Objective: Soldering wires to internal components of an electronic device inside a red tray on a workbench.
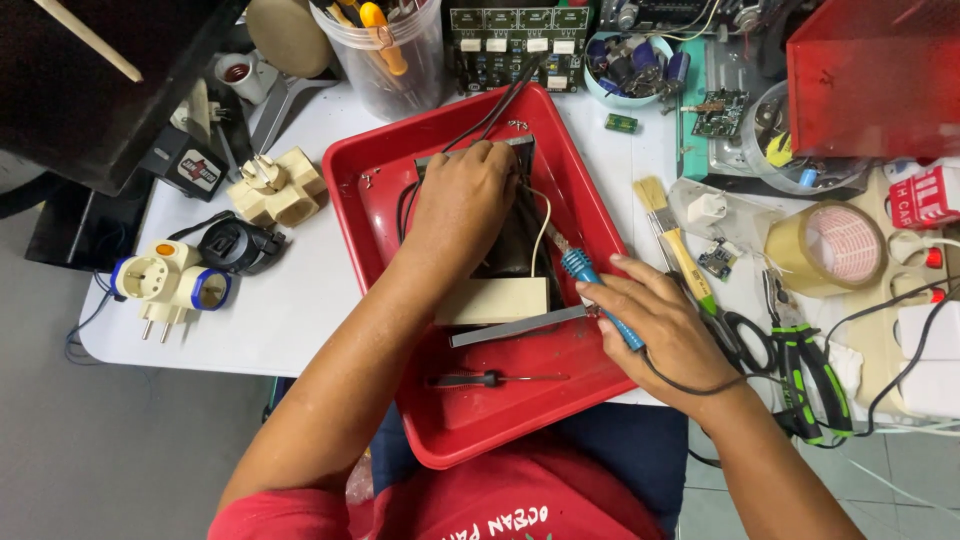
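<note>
You've got a black-red-white label [189,170] near the table's left edge, a red-and-white package [925,197] at its right edge.

Inside the red tray [400,215], open floor remains along the near edge, broken only by a slim black screwdriver [495,379], and in a narrow strip down the left wall. The tray's centre is blocked by a dark transformer block [505,245], with the left hand [460,205] pressed on top and the right hand [655,325] with a blue-handled soldering iron [592,282] closing the right side. On the table [300,310], a bare lane runs left of the tray, bounded by plug adapters [170,285]. To the right, a brush [672,235], scissors [740,335], green pliers [810,365] and a tape roll [825,248] crowd the surface.
</note>
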